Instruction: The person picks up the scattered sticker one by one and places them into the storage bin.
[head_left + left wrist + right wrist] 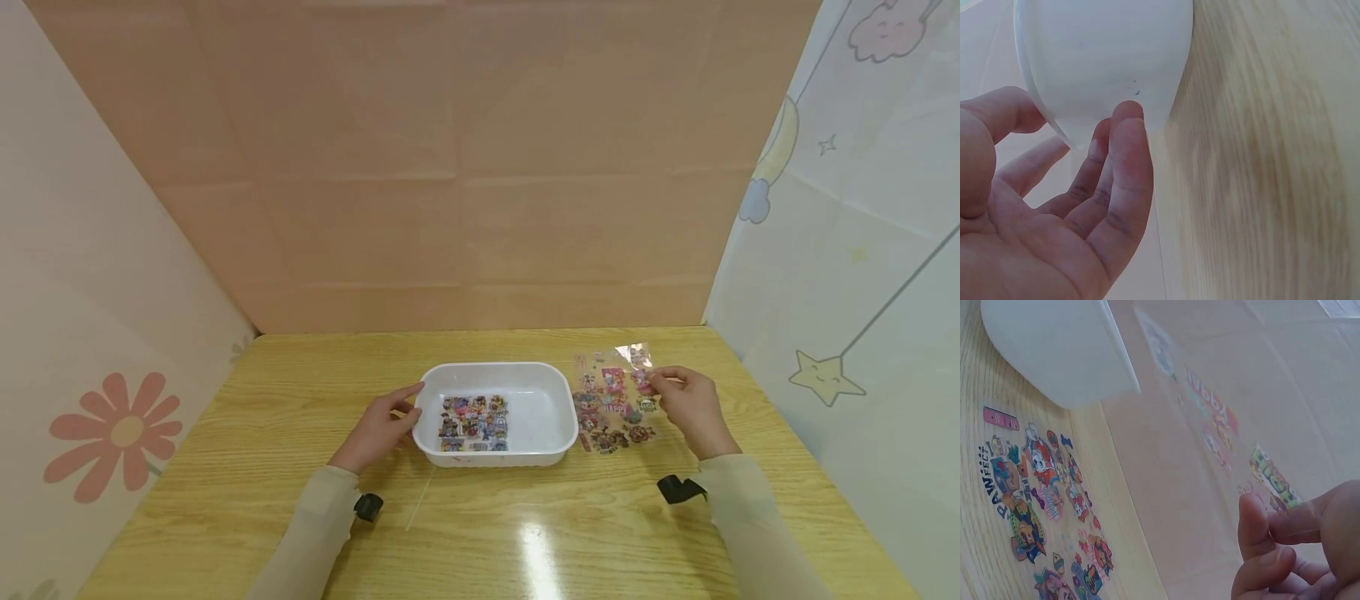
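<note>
White tray [540, 421]: one; it stands on the table [247, 483], near the middle of the head view, and the right half of its floor is bare.
Tray sheet [472, 421]: one visible, clear with colourful prints, in the left half of the tray; whether others lie under it, I cannot tell.
Left hand [378, 429]: it grips the left end of the tray, with digits at the rim and against the outer wall.
Right hand [690, 408]: it pinches the edge of the held sheet [1219, 428] between thumb and finger, right of centre in the head view.
Held sheet: one, transparent, tilted and raised above the table, to the right of the tray.
Table sheet [1041, 469]: at least one, flat at the lower left of the right wrist view; because of the transparency, an exact count is difficult.
Dark straps [368, 507]: two, one near each wrist, in the lower part of the head view.
Progress: in my judgement, the handling of sheets is only partly done; one sheet is in the tray, while the held one and the table one are outside and seem left to deal with.
</note>
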{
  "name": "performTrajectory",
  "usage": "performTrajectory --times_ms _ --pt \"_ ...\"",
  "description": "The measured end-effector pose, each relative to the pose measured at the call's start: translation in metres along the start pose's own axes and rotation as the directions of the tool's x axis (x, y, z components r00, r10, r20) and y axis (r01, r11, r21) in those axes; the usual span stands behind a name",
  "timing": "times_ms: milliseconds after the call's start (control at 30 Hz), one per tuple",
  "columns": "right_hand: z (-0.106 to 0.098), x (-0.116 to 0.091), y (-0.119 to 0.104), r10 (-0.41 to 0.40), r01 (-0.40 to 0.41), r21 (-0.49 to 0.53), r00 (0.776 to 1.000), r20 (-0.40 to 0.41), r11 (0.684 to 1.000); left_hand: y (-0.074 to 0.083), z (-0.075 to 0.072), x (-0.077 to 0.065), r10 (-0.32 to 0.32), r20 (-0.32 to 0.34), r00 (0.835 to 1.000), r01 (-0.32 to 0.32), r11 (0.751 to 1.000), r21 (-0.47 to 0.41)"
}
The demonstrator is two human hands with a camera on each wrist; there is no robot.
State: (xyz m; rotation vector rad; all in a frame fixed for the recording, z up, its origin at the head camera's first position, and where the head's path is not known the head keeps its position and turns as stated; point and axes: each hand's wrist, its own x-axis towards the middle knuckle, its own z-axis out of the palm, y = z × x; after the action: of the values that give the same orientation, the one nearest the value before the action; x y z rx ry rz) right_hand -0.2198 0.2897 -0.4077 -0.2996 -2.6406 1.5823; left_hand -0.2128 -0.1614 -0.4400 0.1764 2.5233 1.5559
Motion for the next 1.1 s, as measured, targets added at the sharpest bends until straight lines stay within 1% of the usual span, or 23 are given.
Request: performTrajectory --times_ms 200,633,833,900,967,1100 --pt "0.006 0.002 -0.001 0.011 -0.011 0.054 1.000 0.006 0.998 -0.002 0.001 0.001 0.014 -0.011 1.000 -0.014 1.000 -0.012" --pt "0.024 0.000 -0.008 0.008 -0.009 0.037 1.000 0.027 0.999 -0.005 0.001 0.002 -0.002 0.000 1.000 0.002 1.000 -0.002" --pt "0.034 -0.001 -0.011 -0.023 0.021 0.032 0.998 0.054 0.999 -0.003 0.002 0.002 -0.012 -0.006 1.000 0.012 1.000 -0.010" --pt "0.037 -0.002 -0.012 -0.036 0.034 0.033 0.998 0.059 0.999 -0.001 0.001 0.000 -0.017 -0.007 1.000 0.017 1.000 -0.013" --pt "0.040 -0.002 -0.014 -0.042 0.040 0.037 0.997 0.058 0.999 0.005 0.001 -0.002 -0.021 -0.006 1.000 0.020 1.000 -0.013" --pt "0.045 -0.002 -0.019 -0.051 0.047 0.056 0.996 0.073 0.997 0.023 -0.002 -0.011 -0.018 0.016 1.000 0.018 1.000 -0.009"
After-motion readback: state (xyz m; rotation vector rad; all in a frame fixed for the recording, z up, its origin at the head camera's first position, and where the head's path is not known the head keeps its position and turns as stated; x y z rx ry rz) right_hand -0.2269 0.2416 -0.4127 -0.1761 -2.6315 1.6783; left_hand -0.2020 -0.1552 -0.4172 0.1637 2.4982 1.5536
